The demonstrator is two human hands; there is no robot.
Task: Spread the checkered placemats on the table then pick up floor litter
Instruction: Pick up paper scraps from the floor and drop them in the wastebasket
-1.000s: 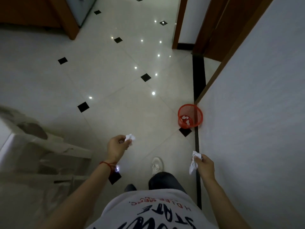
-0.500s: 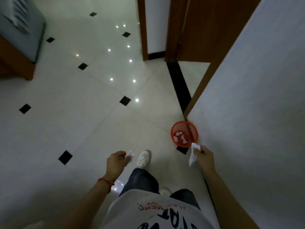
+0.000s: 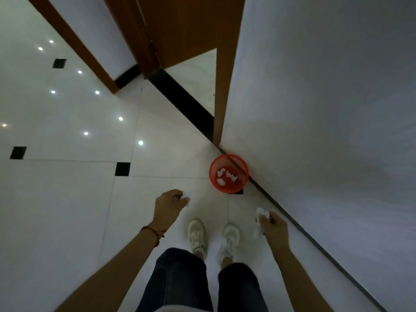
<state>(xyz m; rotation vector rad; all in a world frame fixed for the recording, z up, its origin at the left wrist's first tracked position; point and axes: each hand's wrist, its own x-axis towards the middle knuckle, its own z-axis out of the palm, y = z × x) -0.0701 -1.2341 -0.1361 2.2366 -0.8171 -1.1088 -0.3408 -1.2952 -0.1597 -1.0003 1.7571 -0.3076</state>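
The person is standing with both shoes [image 3: 212,238] pointing at a red bin [image 3: 229,173] set against the wall [image 3: 326,131], probably so that litter can be dropped in without bending; the bin is already holding a few white scraps. The left hand [image 3: 167,208] is pinching a small tissue [image 3: 186,195], which is showing just beyond the fingers [image 3: 183,201], toward the bin; those fingers are curling narrowly around it. The right hand [image 3: 273,226] is gripping a larger paper [image 3: 261,218] (crumpled, partly hanging below the fingers [image 3: 269,218]), closed on its upper end. Both pieces are being held out short of the bin, near it but not over its rim; the drop is not yet made, in my judgement.
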